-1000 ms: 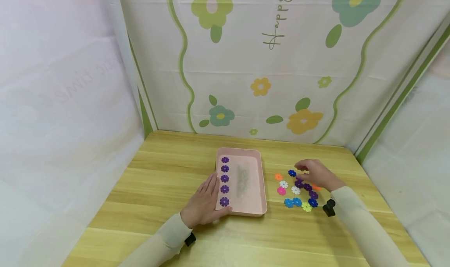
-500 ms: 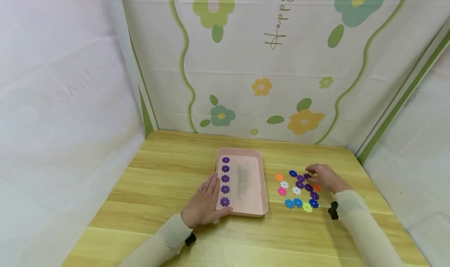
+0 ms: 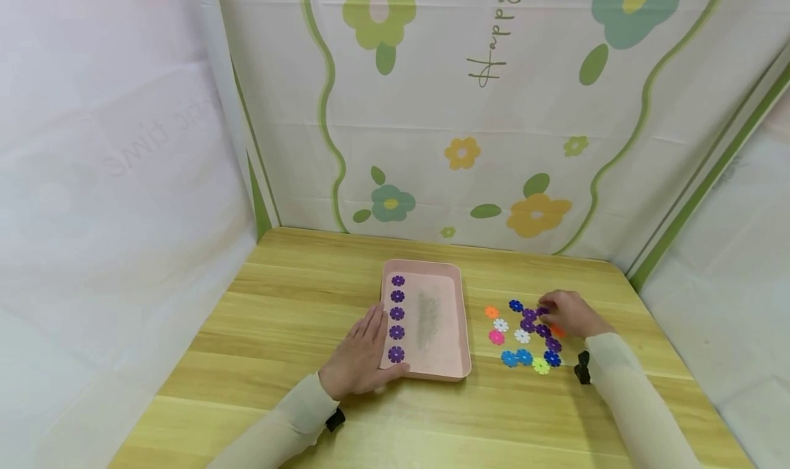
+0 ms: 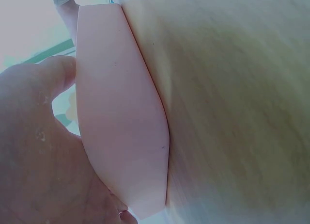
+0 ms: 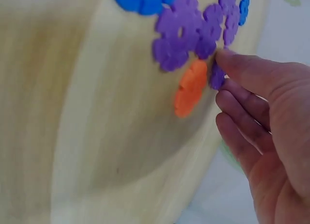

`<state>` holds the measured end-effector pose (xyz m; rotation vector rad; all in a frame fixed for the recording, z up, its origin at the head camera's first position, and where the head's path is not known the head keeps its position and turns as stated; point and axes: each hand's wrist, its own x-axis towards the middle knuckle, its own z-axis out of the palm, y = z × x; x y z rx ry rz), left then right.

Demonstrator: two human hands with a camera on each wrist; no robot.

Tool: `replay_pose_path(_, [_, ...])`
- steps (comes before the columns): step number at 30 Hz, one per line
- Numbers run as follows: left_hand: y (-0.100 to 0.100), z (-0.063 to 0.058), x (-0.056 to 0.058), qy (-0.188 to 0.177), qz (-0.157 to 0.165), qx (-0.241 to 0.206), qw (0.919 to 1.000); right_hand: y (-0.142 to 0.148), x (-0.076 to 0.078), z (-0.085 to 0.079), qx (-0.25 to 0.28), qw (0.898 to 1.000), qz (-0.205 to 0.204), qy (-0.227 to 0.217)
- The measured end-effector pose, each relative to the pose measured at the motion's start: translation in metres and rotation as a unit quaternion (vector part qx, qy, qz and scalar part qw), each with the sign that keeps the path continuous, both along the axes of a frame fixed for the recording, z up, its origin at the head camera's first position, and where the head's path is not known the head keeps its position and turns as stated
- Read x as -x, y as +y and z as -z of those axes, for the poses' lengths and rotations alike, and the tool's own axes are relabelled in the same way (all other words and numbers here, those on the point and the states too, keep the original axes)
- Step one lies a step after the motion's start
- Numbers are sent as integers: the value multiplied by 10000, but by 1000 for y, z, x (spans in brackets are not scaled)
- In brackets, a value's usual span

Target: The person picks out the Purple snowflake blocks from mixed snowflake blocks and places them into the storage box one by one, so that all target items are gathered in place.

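A pink rectangular tray [image 3: 447, 363] lies on the table with a column of several purple snowflake discs [image 3: 397, 313] along its left side. My left hand [image 3: 354, 361] rests on the tray's near left corner, fingers stretched along the left wall and thumb over the near rim; in the left wrist view, the tray's outer wall [image 4: 118, 103] fills the middle. To the right of the tray, my right hand [image 3: 572, 314] pinches a purple snowflake disc [image 5: 218, 76] between thumb and fingers at the edge of the loose pile. An orange disc [image 5: 191, 89] lies just beside it.
Loose discs spread right of the tray: pink [image 3: 496, 337], white [image 3: 522, 336], light blue [image 3: 509, 358], yellow-green [image 3: 541, 365], dark blue [image 3: 552, 358] and more purple ones [image 3: 529, 315]. A flower-printed cloth [image 3: 420, 112] hangs behind the wooden table [image 3: 290, 277].
My right hand has moved right across the pile, and its fingers have come together on a purple snowflake disc. My left hand stays on the tray.
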<state>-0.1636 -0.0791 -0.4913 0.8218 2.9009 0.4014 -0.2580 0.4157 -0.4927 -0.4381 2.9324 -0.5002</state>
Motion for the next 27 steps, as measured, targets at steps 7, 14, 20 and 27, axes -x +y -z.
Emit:
replay_pose_path(7, [0,-1,-2,36,85,-81,9999,6,1,-5,284,9990,159,-314])
replay_pose_path(14, [-1,-1,-1,86,99,-96,9999,4,5,-26,286,9986,-40,-443])
replay_pose_path(20, [-1,-2,0,63,65,27,10000,-4,14,-38,61,9993,-228,-280])
replay_pose_path(27, [-1,-3,-1,75,63,64,9999,-37,30,-56,148,9986,-397,-326])
